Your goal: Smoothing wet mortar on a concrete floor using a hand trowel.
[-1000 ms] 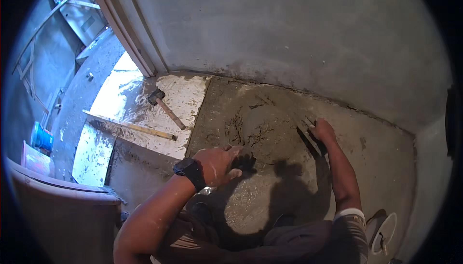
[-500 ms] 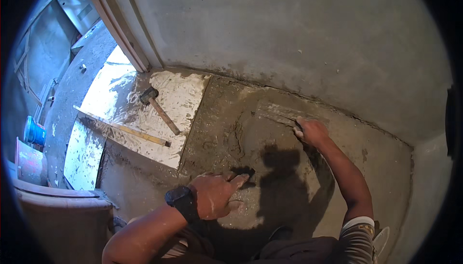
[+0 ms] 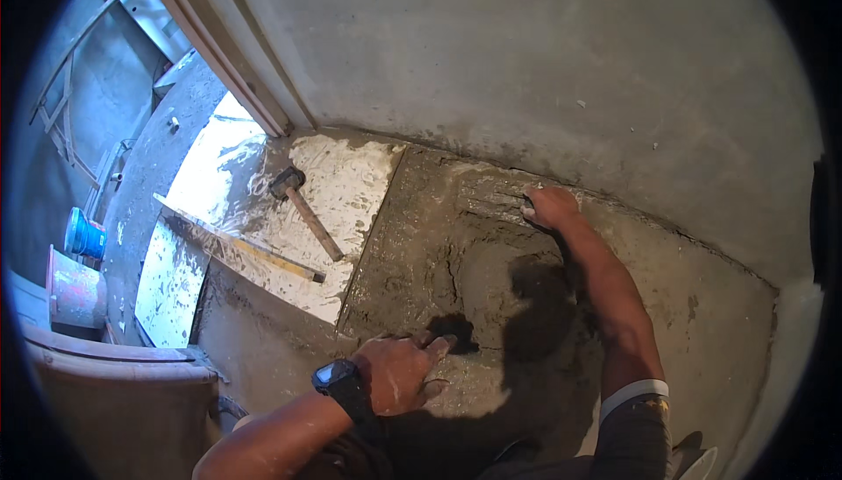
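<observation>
My right hand (image 3: 554,206) is closed around the handle of a trowel at the wall side of the wet mortar bed (image 3: 421,217). The trowel's blade (image 3: 495,198) is smeared with mortar and hard to tell from the grey bed beneath it. Nearer to me, my left hand (image 3: 402,376), with a dark watch on the wrist, is down at the bed's near edge. Its fingers are apart and hold nothing. White tiles (image 3: 351,191) streaked with mortar lie left of the bed. On them rests a mallet (image 3: 307,213) with a dark head and wooden handle.
A long straight level-like bar (image 3: 241,239) with a yellowish part lies across the tiles. Beyond the door frame (image 3: 210,42) stand a blue bucket (image 3: 85,233) and a pinkish-white bucket (image 3: 74,291). A grey plastered wall (image 3: 544,59) borders the bed's far side.
My right hand has moved with the trowel toward the wall, over the far part of the mortar. The left hand stays low by the near edge. The whole view has shifted slightly.
</observation>
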The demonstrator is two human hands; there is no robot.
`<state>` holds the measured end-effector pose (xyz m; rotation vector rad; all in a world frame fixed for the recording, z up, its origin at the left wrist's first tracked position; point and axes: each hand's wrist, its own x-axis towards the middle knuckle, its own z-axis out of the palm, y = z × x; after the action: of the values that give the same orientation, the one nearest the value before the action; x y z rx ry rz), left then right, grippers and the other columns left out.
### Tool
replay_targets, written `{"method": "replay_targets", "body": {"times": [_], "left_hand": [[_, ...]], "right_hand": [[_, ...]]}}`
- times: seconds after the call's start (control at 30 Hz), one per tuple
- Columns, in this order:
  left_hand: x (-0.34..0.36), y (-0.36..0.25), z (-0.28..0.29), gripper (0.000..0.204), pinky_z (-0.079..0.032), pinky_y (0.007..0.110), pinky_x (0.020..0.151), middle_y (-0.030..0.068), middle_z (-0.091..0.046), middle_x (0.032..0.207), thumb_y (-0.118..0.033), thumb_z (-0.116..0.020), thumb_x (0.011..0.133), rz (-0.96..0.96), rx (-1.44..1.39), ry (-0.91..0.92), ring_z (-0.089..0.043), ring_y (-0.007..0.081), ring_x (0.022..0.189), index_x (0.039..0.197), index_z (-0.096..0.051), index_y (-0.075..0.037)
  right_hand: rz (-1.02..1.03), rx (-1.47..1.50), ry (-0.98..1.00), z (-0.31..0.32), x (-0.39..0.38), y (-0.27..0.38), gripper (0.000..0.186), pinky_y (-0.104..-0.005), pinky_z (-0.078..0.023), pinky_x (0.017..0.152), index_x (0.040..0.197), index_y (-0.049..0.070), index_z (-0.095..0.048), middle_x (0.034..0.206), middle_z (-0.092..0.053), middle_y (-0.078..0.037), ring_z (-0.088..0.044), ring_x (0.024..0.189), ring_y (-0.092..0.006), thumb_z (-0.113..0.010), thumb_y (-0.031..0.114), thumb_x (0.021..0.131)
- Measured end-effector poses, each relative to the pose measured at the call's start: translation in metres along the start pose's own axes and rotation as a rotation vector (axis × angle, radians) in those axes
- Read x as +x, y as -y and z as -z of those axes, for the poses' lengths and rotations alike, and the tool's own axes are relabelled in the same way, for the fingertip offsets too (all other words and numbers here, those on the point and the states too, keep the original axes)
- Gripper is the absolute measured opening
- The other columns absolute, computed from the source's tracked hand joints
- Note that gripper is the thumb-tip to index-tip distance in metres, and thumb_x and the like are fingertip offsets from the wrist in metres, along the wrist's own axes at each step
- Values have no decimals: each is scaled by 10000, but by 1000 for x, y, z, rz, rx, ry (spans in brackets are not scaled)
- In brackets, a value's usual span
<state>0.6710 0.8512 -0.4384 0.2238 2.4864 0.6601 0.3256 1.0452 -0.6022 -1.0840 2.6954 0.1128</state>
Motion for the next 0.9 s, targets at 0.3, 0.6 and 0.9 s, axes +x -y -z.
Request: {"method": "replay_targets", "body": {"times": [0.3,0.6,0.9], "left_hand": [[2,-11,-1,663,-507,506,908,262,-570,1245,-401,-603,905,72,19,164,-609,453,1039,1445,-372,-93],[-38,-21,-1,643,-523,483,914,192,-566,1296,-456,-620,904,81,21,53,-597,419,1098,1405,-428,-102],[-55,-22,0,648,-526,490,882,198,-562,1301,-481,-613,906,57,58,69,-606,430,1083,1401,-441,-99]], "right_hand": [[-172,255,24,-10,26,-3,489,-465,-494,913,1206,56,-600,1130,-659,-210,-618,1085,-382,-691,385,856],[-247,202,123,-1,-14,-30,483,-469,-503,891,1148,18,-641,1108,-668,-219,-635,1046,-386,-726,374,834],[-465,253,2,-11,-51,-62,437,-462,-521,834,1004,-23,-684,1018,-684,-231,-660,963,-390,-723,366,809]]}}
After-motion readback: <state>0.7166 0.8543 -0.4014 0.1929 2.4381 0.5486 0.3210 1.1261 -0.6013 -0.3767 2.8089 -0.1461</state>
